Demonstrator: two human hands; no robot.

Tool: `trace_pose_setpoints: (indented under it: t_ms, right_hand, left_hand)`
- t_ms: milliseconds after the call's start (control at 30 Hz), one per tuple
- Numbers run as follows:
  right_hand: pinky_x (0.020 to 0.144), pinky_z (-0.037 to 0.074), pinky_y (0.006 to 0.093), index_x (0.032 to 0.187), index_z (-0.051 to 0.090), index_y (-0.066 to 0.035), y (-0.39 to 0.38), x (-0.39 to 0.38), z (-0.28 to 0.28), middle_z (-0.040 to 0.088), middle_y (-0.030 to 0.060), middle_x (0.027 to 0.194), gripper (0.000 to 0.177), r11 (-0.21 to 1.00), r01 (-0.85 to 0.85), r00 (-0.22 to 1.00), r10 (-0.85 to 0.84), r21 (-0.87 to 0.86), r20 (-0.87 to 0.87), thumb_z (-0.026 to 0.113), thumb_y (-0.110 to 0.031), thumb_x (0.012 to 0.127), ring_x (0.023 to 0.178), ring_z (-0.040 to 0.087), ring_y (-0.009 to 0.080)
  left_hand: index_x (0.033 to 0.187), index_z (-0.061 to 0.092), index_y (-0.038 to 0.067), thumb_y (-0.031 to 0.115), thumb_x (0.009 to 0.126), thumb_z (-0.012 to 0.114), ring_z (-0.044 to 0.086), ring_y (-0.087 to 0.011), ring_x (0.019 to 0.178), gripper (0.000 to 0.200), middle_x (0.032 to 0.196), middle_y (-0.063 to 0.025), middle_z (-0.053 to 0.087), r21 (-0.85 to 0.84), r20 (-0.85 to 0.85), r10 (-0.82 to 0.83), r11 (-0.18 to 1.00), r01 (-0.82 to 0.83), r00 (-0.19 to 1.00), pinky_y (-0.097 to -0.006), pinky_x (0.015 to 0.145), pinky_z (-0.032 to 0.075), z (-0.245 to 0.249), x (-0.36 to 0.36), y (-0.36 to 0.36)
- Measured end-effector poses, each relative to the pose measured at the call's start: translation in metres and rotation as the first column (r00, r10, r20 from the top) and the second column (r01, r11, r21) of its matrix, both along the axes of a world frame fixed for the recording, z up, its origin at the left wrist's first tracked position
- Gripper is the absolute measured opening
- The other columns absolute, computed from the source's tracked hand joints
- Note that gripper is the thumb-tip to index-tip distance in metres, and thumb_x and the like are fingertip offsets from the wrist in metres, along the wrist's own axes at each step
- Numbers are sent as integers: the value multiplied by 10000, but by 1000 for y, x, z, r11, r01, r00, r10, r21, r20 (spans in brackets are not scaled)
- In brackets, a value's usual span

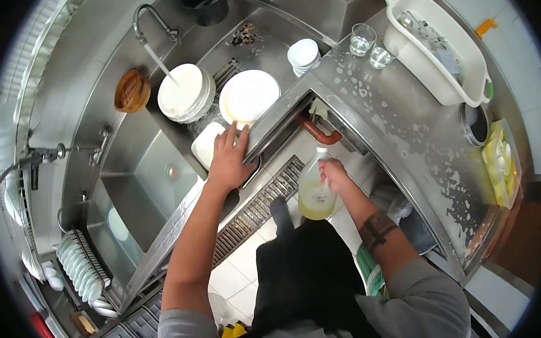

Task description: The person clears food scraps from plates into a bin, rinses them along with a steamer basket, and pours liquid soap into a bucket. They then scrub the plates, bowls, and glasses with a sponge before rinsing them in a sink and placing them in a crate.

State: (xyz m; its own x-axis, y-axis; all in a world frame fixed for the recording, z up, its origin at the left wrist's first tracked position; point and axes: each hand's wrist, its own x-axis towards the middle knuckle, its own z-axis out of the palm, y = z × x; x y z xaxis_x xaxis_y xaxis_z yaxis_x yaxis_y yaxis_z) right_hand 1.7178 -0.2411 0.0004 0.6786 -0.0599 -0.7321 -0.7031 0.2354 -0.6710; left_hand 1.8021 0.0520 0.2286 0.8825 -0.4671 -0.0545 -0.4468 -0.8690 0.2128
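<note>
Bottle point(315, 198), clear with yellow liquid, hangs upright in the wedge-shaped gap between the sink unit and the counter point(403, 137). It is below both edges and above the tiled floor point(239, 274). My right hand point(334, 173) has its grip closed round the bottle's upper part, near the neck. The brown pipe point(317, 133) sits just above the cap, under the corner where the two steel edges meet, so headroom there is tight. The floor grate point(257, 209) runs diagonally just left of the bottle. The gap widens toward my body.

My left hand point(227, 162) lies flat on the sink rim, grip open and fingers spread, holding nothing. Its fingertips are just beside a square white dish point(207, 143) and a round plate point(248, 95).

Further out, the tap point(153, 22) runs onto a plate stack point(184, 94). The counter surface is wet and foamy, with two glasses point(361, 40) and a white tub point(435, 44) at its far end, well apart from my hands.
</note>
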Motion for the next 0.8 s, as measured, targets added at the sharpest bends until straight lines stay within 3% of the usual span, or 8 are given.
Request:
trace_pose_setpoints:
  t_ms: [67,167,300,367,467,500,633,800]
  right_hand:
    - [505,429,360,917,620,-72,-12,37,-59,610,41,760,100,964,260,953,-249,45,-174,591,-142,982,599,529,187]
    - [497,406,364,879,598,-75,-25,91,-104,598,34,780,88,842,536,828,-538,-61,-160,551,-76,953,603,522,183]
    - [694,474,331,1001,673,-63,-45,123,-130,681,50,967,195,727,683,726,-687,71,41,599,44,856,763,599,189]
    - [931,465,295,1131,682,-72,-39,130,-96,696,54,1124,357,467,806,501,-866,363,3,624,104,827,1037,632,175]
    - [1090,405,317,1266,638,-95,-31,127,-95,656,46,1276,500,497,683,469,-860,535,199,653,125,817,1249,571,177]
    - [1158,376,344,1365,581,-109,-34,133,-118,603,37,1376,478,553,658,513,-826,512,233,652,28,913,1293,557,184]
    - [1147,394,340,1397,557,-98,-42,154,-200,571,40,1390,376,642,674,564,-767,365,306,569,-294,1076,1286,533,147]
    - [1074,472,368,1423,514,-70,-70,161,-246,607,58,1341,421,813,574,732,-565,102,380,571,-289,1069,1209,598,193]
  left_hand:
    - [1565,397,75,107,760,823,412,-449,1425,911,1603,-226,392,35,-35,59,998,-58,998,-484,1211,342,-22,11,5]
    - [1466,499,64,56,761,779,493,-372,1369,759,1487,-171,543,-93,-152,116,987,-131,981,-444,1164,407,-34,16,4]
    - [1408,545,57,43,750,762,537,-381,1312,693,1402,-171,602,-42,-202,188,979,-200,961,-451,1123,444,-31,20,-1]
    - [1396,554,55,46,748,763,548,-380,1297,681,1389,-170,610,-53,-211,202,975,-217,956,-452,1108,457,-33,20,-3]
    - [1347,594,36,48,737,775,586,-382,1240,637,1342,-182,637,-95,-155,181,976,-197,971,-447,1070,490,-36,23,0]
    - [1341,598,32,54,732,784,590,-382,1235,637,1339,-184,639,-93,-154,183,976,-199,971,-445,1068,491,-36,24,0]
    - [1327,605,23,78,731,806,598,-381,1223,632,1336,-183,643,-118,-140,150,979,-167,979,-444,1058,498,-41,27,-2]
    - [1310,616,21,95,744,811,604,-385,1213,604,1324,-189,649,-120,-157,148,979,-167,976,-447,1050,504,-40,27,-5]
